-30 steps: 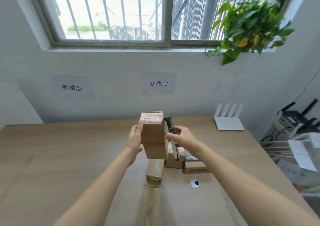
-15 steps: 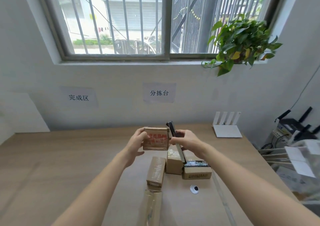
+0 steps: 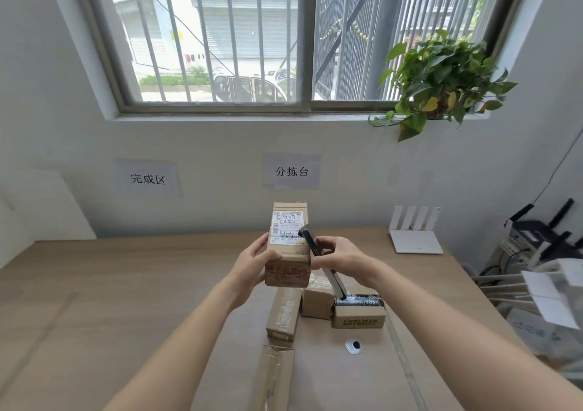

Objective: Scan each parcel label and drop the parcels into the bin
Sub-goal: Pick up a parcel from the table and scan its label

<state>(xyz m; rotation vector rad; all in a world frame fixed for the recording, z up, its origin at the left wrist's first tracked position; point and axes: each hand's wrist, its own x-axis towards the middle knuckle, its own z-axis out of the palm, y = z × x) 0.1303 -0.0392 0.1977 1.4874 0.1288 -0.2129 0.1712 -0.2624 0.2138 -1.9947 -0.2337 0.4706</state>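
Observation:
My left hand (image 3: 257, 260) grips a tall brown cardboard parcel (image 3: 288, 253) upright above the wooden table (image 3: 126, 284). Its white shipping label (image 3: 287, 227) faces me near the top. My right hand (image 3: 342, 257) holds a slim black scanner (image 3: 310, 243) edge-on against the parcel's right side, its top beside the label. Under my hands lie several more parcels: a narrow box (image 3: 283, 313), a small box (image 3: 317, 297), a box with black tape (image 3: 358, 311) and a long one (image 3: 274, 379) at the near edge. No bin is in sight.
A white router (image 3: 415, 231) stands at the table's back right. A cluttered stand with devices and cables (image 3: 542, 246) lies off the right edge. A small round disc (image 3: 353, 346) lies on the table. A potted plant (image 3: 441, 79) sits on the windowsill.
The parcel was turned from lying flat to standing upright, so its label now faces me. The scanner stayed beside its right side. The camera tilted up.

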